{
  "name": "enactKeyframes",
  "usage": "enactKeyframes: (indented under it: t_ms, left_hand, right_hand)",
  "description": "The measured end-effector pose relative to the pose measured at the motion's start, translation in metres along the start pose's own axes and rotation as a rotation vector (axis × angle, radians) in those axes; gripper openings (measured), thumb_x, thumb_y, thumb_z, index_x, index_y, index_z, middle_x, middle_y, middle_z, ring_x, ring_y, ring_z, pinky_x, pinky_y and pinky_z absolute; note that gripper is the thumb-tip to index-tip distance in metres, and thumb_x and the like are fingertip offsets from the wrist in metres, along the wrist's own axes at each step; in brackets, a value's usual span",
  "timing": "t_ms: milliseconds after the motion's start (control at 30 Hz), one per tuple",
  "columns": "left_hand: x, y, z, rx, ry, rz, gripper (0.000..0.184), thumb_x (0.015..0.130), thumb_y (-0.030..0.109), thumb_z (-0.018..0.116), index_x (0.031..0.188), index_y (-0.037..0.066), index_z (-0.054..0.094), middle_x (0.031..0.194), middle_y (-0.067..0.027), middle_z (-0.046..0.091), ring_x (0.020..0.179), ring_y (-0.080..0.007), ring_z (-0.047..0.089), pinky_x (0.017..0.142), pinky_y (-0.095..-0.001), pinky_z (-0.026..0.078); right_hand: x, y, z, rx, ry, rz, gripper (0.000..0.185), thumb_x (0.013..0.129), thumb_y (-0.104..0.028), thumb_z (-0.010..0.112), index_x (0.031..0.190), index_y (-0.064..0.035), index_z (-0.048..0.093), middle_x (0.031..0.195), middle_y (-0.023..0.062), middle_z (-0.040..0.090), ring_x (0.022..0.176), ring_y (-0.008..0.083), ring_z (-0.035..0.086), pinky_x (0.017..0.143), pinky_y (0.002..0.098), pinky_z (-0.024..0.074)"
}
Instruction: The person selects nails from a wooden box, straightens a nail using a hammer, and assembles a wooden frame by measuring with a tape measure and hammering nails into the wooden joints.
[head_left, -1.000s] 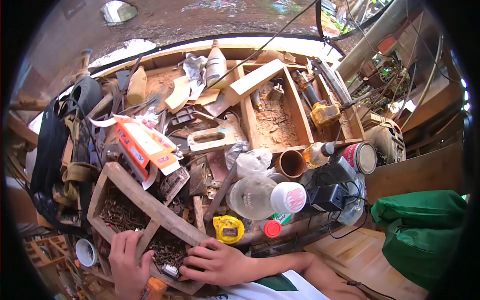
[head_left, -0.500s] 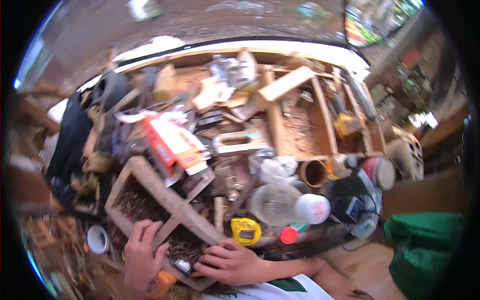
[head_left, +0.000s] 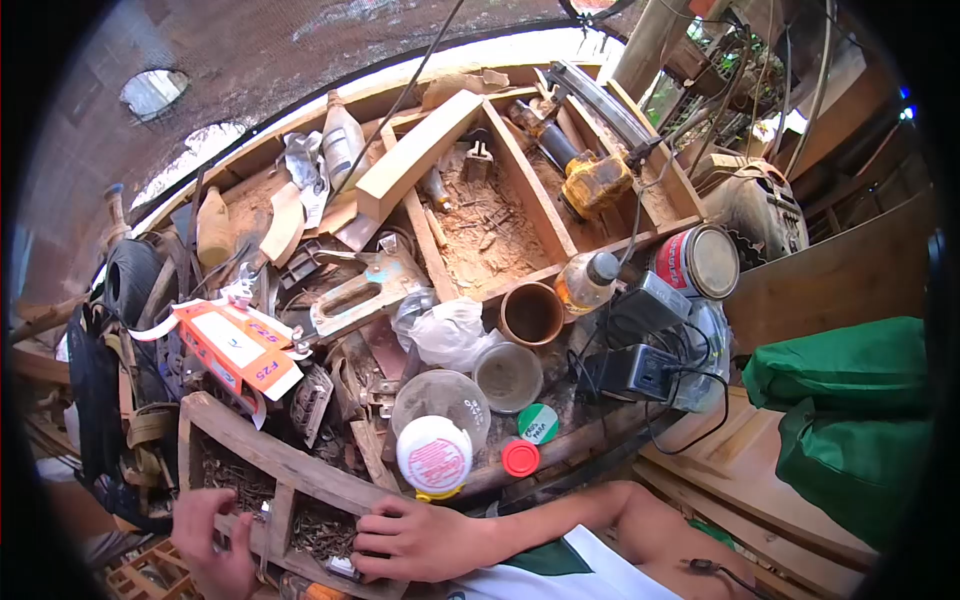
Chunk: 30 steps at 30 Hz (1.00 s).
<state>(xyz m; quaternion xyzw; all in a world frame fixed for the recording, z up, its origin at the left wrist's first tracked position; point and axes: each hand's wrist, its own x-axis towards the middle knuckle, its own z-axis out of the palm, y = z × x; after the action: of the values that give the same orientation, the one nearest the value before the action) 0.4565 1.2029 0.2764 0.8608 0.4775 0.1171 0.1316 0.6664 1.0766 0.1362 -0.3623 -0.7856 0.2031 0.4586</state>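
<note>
A worn wooden tray (head_left: 300, 462) with a divider lies at lower left, its compartments full of small nails or screws. My left hand (head_left: 215, 545) is at its near left side, thumb and fingers apart, with nothing visible between them. My right hand (head_left: 425, 540) lies over the tray's right end, fingers curled over the wall into the right compartment. By those fingertips a small shiny metal piece (head_left: 343, 566) rests among the nails. Part of an orange-and-black object (head_left: 322, 592) shows below the tray, mostly cut off.
Beyond the tray stand a clear container with a white lid (head_left: 435, 455), a red cap (head_left: 520, 458) and a brown cup (head_left: 531, 313). An orange-white box (head_left: 235, 345), a hand stapler (head_left: 370, 290), a yellow power tool (head_left: 595, 185) and black adapters (head_left: 625, 372) crowd the bench.
The view has swung right and sharpened, so the bench items sit further left. My left hand has shifted left from the tray's divider. My right hand stays on the tray's right end.
</note>
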Motion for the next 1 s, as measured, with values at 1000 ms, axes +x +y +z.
enactKeyframes:
  t_ms: [1000]
  left_hand:
    - [-0.038,-0.017,0.026,-0.109,-0.130,0.005,0.047,0.074,0.006,0.081,0.118,0.002,0.066,0.112,-0.0144,0.062,0.107,-0.0378,0.058,0.092,-0.0463,0.049]
  right_hand:
    - [0.031,-0.049,-0.109,0.155,-0.191,-0.104,0.022,0.086,-0.018,0.068,0.103,-0.0054,0.066,0.103,0.0076,0.067,0.100,0.0216,0.064,0.082,0.0371,0.0498]
